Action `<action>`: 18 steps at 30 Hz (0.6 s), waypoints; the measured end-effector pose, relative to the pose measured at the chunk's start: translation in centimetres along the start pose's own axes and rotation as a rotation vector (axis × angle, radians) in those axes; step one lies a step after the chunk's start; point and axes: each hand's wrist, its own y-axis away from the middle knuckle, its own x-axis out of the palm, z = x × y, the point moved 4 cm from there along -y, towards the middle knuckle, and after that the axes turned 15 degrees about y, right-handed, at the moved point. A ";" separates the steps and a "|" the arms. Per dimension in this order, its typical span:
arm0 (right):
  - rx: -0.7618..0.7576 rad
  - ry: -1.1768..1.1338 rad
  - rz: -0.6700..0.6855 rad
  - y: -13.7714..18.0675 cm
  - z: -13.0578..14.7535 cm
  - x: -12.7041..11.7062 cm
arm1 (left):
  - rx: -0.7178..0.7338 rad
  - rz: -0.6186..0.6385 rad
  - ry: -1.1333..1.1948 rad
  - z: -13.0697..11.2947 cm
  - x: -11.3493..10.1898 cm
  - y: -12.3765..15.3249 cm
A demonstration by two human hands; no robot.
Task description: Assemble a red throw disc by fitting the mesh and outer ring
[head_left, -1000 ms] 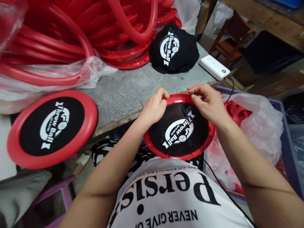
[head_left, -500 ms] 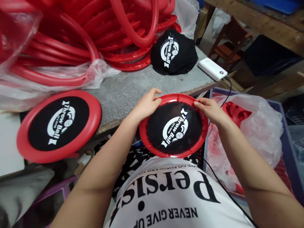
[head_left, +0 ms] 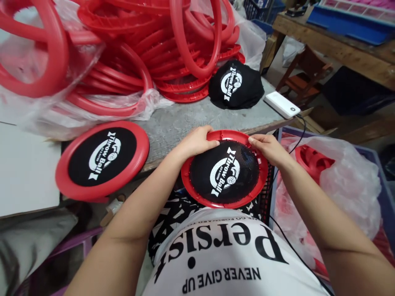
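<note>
I hold a red plastic disc [head_left: 216,199] over my lap, with a black mesh cloth [head_left: 225,172] printed "Throw Ball" stretched across it. My left hand [head_left: 197,142] grips the disc's far left rim, fingers curled over the edge. My right hand [head_left: 267,149] pinches the mesh against the far right rim. A second red disc [head_left: 103,160] with its black printed centre lies on the table edge to my left.
A heap of red plastic rings [head_left: 123,53] in clear bags fills the back of the grey table [head_left: 185,119]. A pile of black printed cloths [head_left: 236,84] and a white power bank [head_left: 282,105] lie beyond. A plastic bag of red parts [head_left: 336,172] sits at my right.
Both hands moved from the disc's top centre out to its two sides. The mesh now lies flatter over the disc. My view tilted up slightly.
</note>
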 end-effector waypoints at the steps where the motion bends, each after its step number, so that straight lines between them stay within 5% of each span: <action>1: -0.006 0.022 -0.009 0.0 0.2 0.0 | 0.010 0.008 -0.001 0.1 0.0 0.1; 7: -0.111 0.176 -0.051 -0.5 2.5 0.4 | 0.036 0.017 0.012 -0.1 0.2 0.8; 18: -0.059 0.522 -0.070 -1.7 6.0 1.6 | -0.021 0.019 0.183 0.3 0.6 0.5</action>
